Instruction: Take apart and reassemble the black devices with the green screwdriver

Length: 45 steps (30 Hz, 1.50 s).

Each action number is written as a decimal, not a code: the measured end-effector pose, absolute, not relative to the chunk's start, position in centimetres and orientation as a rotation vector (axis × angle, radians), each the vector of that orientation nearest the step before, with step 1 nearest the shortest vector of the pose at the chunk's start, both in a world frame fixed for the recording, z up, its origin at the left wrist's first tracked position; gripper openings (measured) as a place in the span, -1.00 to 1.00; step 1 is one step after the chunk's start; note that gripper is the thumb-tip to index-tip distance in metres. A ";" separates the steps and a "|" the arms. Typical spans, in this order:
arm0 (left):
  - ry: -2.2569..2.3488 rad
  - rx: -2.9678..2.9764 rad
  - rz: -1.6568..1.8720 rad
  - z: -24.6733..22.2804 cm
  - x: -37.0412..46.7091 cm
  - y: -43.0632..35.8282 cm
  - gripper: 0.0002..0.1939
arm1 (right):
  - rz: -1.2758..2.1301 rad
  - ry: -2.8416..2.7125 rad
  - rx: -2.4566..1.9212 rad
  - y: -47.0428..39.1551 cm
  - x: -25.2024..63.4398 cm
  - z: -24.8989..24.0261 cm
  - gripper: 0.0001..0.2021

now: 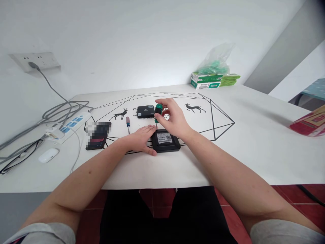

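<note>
I cannot make out the tip of the green screwdriver (158, 110) beside the left hand (141, 139), which covers the left edge of the black case (168, 147). Its label (164, 138) is too small for me to read. Farther off, a small black box (146, 112) hides some lettering (148, 118). On the right, my view cuts off a red package (310, 122); on the left, pixels mask part of a dark object (99, 138).

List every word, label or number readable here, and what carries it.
"D…", partly covered, on the white table.
"PE…CT", likewise, below it.
Too small to read: print on the lower black device, the upper black device and the green boxes.
Blurred: print on the red package.
Pixelated: the dark object.
</note>
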State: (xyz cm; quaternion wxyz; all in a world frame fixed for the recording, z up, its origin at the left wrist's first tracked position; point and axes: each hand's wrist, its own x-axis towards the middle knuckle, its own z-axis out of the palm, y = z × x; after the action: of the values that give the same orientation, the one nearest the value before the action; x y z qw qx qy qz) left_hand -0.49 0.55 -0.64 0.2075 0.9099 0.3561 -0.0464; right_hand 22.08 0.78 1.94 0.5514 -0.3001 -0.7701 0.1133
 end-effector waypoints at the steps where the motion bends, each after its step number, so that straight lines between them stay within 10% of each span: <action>1: 0.993 2.530 -0.129 -0.7 -0.5 0.6 0.61 | 0.274 -1.811 -0.714 0.7 22.0 2.0 -0.60; 45: 1.008 2.541 -0.107 -1.2 -0.6 0.8 0.56 | 0.270 -1.836 -0.701 1.0 22.1 1.5 -0.57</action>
State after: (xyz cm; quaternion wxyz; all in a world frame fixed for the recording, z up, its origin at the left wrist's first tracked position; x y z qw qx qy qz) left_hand -0.59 0.77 -1.21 0.2016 0.9098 0.3609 -0.0384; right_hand 22.12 1.02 1.52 0.5472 -0.2958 -0.7746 0.1141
